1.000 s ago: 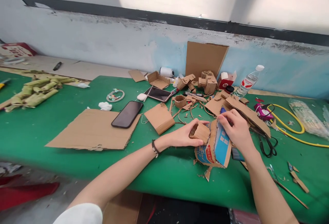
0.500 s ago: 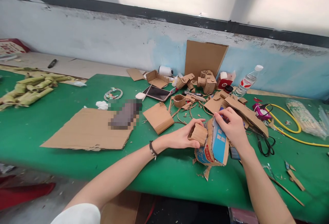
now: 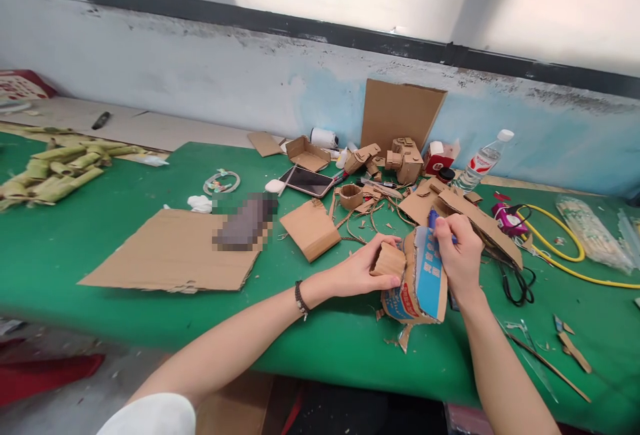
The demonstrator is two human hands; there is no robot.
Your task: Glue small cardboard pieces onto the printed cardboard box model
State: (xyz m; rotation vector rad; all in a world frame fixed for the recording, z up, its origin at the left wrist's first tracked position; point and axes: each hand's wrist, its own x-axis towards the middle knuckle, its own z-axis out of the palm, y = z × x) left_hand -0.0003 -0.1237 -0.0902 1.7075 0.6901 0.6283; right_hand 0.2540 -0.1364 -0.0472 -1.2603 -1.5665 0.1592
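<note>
A cardboard model (image 3: 411,305) with blue and red print and a round projecting part stands at the green table's front. My left hand (image 3: 373,267) is closed around the projecting part, thumb below and fingers behind. My right hand (image 3: 460,255) is closed around a blue hand tool (image 3: 433,217) at the model's upper right edge. Most of the tool is hidden in the fist, so its exact kind does not show. Torn cardboard scraps (image 3: 404,338) lie by the model's base.
Behind the hands are a cardboard ring (image 3: 351,196), a cardboard camera (image 3: 406,158), a phone (image 3: 307,180) and a water bottle (image 3: 479,165). Flat cardboard (image 3: 165,255) lies left. A yellow cable (image 3: 560,253) and a bag of sticks (image 3: 593,232) are at right.
My right hand has changed from a fingertip hold to a fist around the blue tool, lifting it slightly at the model's edge. My left hand keeps its hold.
</note>
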